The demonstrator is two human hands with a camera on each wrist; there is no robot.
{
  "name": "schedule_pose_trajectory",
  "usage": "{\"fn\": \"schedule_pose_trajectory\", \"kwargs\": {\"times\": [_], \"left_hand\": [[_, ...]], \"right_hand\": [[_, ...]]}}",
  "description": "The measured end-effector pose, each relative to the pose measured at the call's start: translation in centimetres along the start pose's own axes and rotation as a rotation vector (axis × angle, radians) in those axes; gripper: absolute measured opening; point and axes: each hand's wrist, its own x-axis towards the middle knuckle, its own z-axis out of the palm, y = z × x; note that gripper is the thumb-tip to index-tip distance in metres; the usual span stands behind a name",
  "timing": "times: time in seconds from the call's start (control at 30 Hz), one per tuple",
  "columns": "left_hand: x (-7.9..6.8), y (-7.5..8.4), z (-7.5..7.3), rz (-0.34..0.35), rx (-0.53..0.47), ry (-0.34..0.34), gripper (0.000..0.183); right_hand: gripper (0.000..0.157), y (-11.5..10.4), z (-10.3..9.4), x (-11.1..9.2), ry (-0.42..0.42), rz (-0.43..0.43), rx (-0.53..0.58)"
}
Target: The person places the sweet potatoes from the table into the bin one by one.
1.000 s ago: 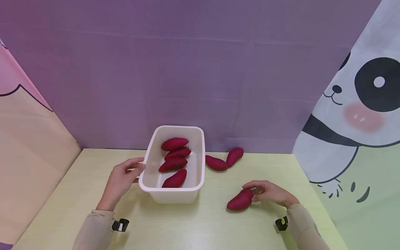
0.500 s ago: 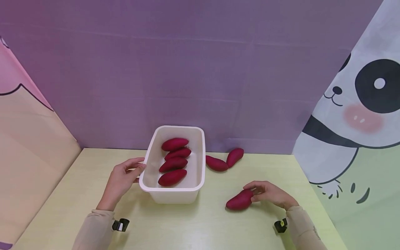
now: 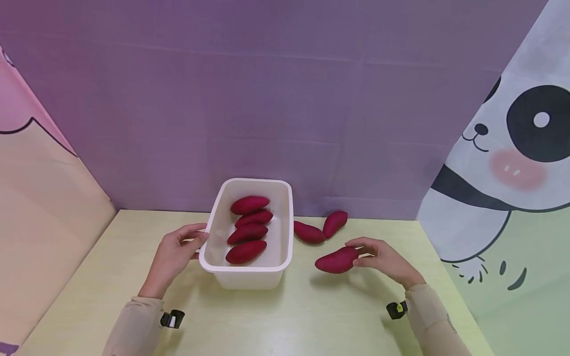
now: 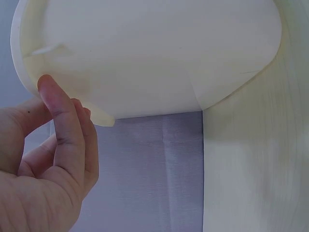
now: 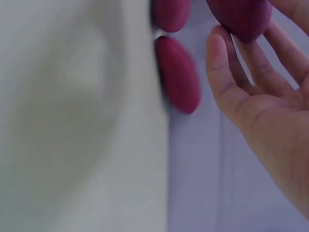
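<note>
A red-purple sweet potato [image 3: 337, 260] hangs a little above the table, its right end held between the thumb and fingers of my right hand [image 3: 386, 259]. In the right wrist view the fingers of that hand [image 5: 270, 92] curl about the end of the sweet potato [image 5: 244, 17]. My left hand [image 3: 177, 252] grips the left rim of a white plastic bin [image 3: 251, 279], thumb over the edge. The left wrist view has this hand [image 4: 58, 145] at the bin's rim. Inside the bin several sweet potatoes [image 3: 246, 252] lie in a row, one behind another.
Two more sweet potatoes lie on the table to the right of the bin, one [image 3: 309, 232] near its wall and one [image 3: 335, 224] touching it. A purple cloth wall [image 3: 311, 123] stands behind the pale table [image 3: 285, 326]; a panda-print sheet [image 3: 512, 198] is at right.
My right hand has lifted its sweet potato off the table and moved it slightly left and away from me. In the bin, the nearest sweet potato has settled flatter. The left hand stays put.
</note>
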Motion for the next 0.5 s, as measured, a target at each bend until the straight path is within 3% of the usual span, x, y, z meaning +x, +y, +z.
{"fn": "schedule_pose_trajectory", "kwargs": {"times": [0.5], "left_hand": [[0.1, 0.1, 0.1, -0.015, 0.013, -0.006, 0.047]], "right_hand": [[0.046, -8.9, 0.2, 4.2, 0.177, -0.028, -0.042]]}}
